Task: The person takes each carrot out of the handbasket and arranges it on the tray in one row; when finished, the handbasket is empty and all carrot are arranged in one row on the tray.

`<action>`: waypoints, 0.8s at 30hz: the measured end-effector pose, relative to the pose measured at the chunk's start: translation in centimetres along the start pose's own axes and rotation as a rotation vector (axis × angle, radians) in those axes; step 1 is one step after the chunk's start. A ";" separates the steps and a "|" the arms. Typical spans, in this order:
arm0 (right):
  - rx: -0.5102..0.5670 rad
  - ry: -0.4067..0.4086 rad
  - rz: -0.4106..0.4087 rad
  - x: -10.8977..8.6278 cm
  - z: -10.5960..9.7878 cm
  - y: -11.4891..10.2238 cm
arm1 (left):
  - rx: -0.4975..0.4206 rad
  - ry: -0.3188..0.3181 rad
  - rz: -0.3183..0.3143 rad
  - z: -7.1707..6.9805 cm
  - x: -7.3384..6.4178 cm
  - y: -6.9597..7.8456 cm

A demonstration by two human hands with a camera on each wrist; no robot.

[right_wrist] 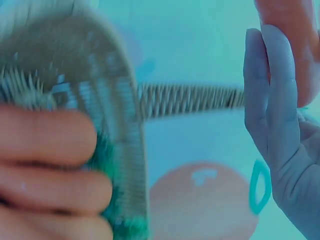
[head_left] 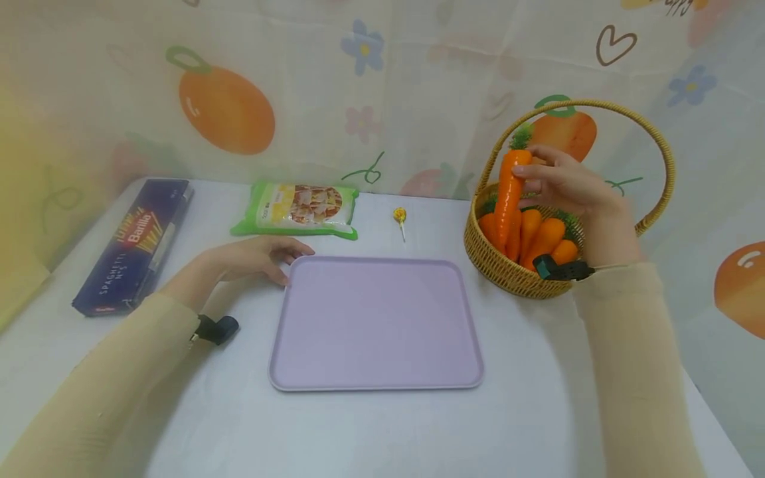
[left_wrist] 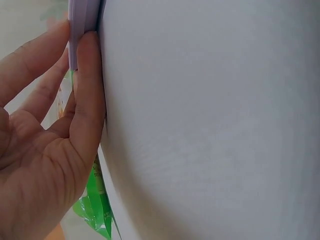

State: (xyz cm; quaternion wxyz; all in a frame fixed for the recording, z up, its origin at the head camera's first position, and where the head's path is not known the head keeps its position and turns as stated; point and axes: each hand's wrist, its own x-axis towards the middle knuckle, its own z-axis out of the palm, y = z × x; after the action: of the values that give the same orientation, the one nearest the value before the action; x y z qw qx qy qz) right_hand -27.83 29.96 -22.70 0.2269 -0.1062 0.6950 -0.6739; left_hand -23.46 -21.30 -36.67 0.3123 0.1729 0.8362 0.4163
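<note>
My right hand [head_left: 564, 176] pinches an upright orange carrot [head_left: 510, 189] with a green top between thumb and fingers, above the wicker basket [head_left: 508, 279]. Several more carrots [head_left: 546, 238] lie in that basket, and their rounded ends look blurred in the right wrist view. At the far left corner of the lilac tray [head_left: 376, 325], my left hand [head_left: 257, 257] holds the rim, thumb at the left side and fingers at the far edge. The left wrist view shows its fingertips against the rim [left_wrist: 82, 37], close to the tabletop.
A dark blue Barilla spaghetti box [head_left: 134, 249] lies at the left. Behind the tray are a green food packet [head_left: 299, 209] and a yellow lollipop [head_left: 400, 216]. The basket's tall arched handle [head_left: 663, 153] rises at the right, before a fruit-patterned curtain [head_left: 418, 86].
</note>
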 end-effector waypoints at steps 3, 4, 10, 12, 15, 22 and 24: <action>0.002 -0.011 -0.010 0.4 1.6 0.0 | -0.001 -0.001 0.001 0.0 0.0 -0.2; -0.007 -0.003 -0.011 0.5 2.2 0.0 | -0.003 -0.001 0.003 0.0 0.1 -0.2; -0.068 0.021 0.001 1.6 5.0 0.7 | -0.002 0.001 -0.003 0.0 0.1 -0.2; -0.107 0.025 0.008 2.1 5.9 1.1 | -0.002 0.001 -0.005 0.0 0.2 -0.3; -0.167 0.023 0.018 2.7 7.2 1.7 | -0.001 -0.001 -0.008 0.0 0.1 -0.3; -0.226 0.008 0.040 4.1 10.4 3.2 | -0.006 -0.006 -0.013 0.0 0.1 -0.2; -0.210 0.000 0.047 4.5 11.3 3.7 | -0.009 -0.005 -0.014 0.0 0.1 -0.2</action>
State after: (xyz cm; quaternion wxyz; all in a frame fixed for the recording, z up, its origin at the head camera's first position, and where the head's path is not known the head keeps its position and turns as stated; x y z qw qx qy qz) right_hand -25.99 18.15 -26.94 0.2304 -0.1130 0.7642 -0.5918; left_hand -23.53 -21.36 -36.88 0.3181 0.1667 0.8346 0.4177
